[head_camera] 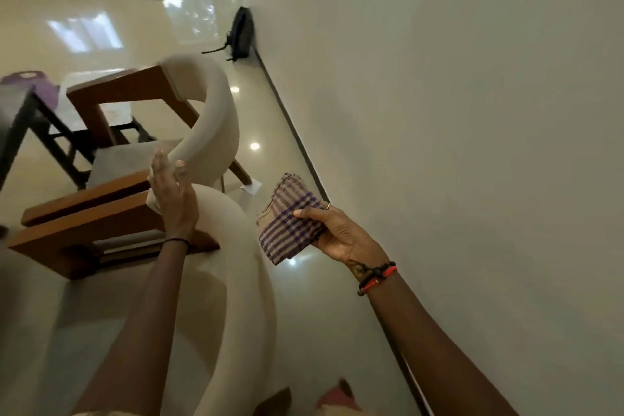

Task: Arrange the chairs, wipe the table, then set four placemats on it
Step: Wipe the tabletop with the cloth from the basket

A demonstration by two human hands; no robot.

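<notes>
Two chairs with curved cream backs and brown wooden arms stand side by side. The near chair (243,263) is right below me, the far chair (216,111) just beyond it. My left hand (172,196) is flat, fingers apart, against the top of the near chair's back where the two chairs meet. My right hand (334,233) is raised to the right of the chairs and grips a folded purple-and-beige checked cloth (287,219). A dark table (20,111) shows at the left edge, with something purple (33,84) beyond it.
A white wall (439,111) runs close along the right, with a dark skirting strip. A dark backpack (241,32) leans against it further off. A scrap of paper (251,186) lies on the glossy floor by the far chair's leg.
</notes>
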